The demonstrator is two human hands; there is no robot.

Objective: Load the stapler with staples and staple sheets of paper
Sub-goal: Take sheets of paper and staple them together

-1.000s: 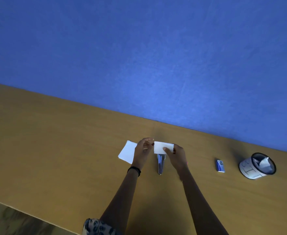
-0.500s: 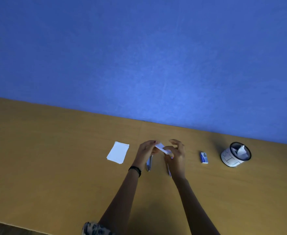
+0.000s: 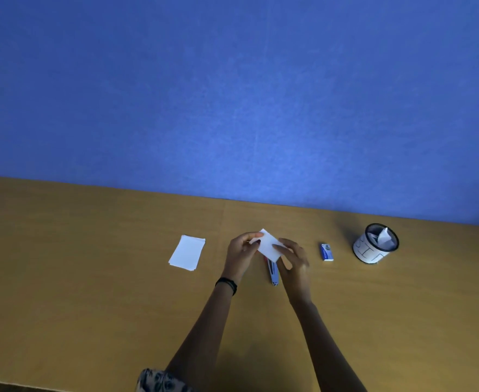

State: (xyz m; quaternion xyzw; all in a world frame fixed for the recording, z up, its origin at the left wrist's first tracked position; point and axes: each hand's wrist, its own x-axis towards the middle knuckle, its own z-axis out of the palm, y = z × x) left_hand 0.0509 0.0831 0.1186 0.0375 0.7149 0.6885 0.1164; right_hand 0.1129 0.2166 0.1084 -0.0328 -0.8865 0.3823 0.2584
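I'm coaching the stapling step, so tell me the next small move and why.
Probably lower one edge of the paper into the stapler. The left hand and right hand hold the paper just above the stapler, which lies untouched on the table, partly hidden beneath it.

A small white sheet [image 3: 268, 245] was held over the bench [image 3: 91, 278], pinched by the left hand [image 3: 241, 252] and the right hand [image 3: 294, 263]. A stapler [image 3: 273, 275] was laid beneath it. A paper stack [image 3: 187, 252] was seen to the left, a small blue box [image 3: 327, 252] and a cup [image 3: 372, 250] to the right.
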